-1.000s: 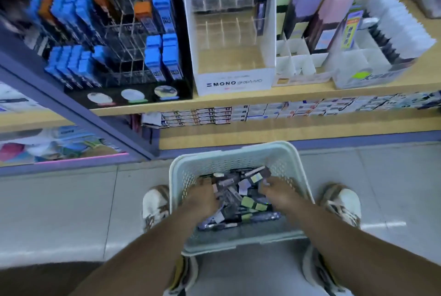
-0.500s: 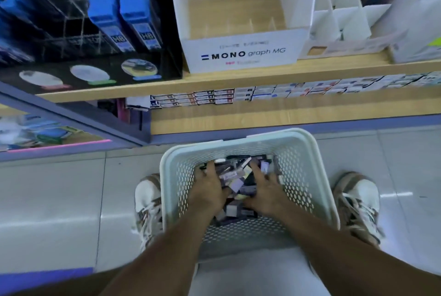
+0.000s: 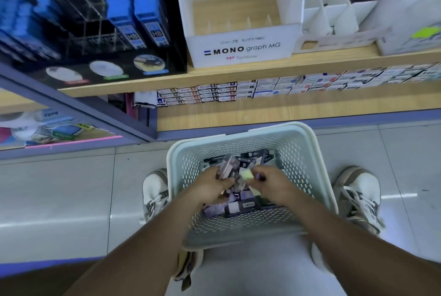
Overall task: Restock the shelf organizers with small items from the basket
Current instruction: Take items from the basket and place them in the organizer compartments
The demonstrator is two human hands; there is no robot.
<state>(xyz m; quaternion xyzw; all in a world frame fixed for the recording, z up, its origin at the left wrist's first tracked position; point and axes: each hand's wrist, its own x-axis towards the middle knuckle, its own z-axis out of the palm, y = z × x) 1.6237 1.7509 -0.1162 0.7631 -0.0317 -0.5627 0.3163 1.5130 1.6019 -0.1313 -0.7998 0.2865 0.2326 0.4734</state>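
**Handful in the picking, most of the restocking yet to do**

Reaches down into the pale basket (image 3: 241,138) set on the floor between two shoes, just in front of the shelf (image 3: 238,73); grips a bunch of purplish packets (image 3: 228,168) in the left hand (image 3: 207,188), fingers curled round them; pinches a pale green packet (image 3: 247,174) in the right hand (image 3: 274,187), thumb and fingers closed on it, as far as the blur allows; holds both close together, just above the heap of small items (image 3: 241,206) on the basket's bottom.

Judged from that, stands at the gathering step, with nothing on its way up yet; leaves a fair heap of packets in the basket to go.

Up on the shelf, shows bare bottom through the slots of the white MONO graph MG organizer (image 3: 241,48); shows likewise vacant cells in the white divider tray (image 3: 327,16) just to its right; looks partly stocked only in the black rack (image 3: 83,21) to the left, with blue packs (image 3: 145,6) in a few of its slots.

Cannot tell which organizer takes the purple and green packets; puts the job, at a guess, nearer its start than its end; calls next for lifting the handful clear of the basket and sorting it into matching slots.
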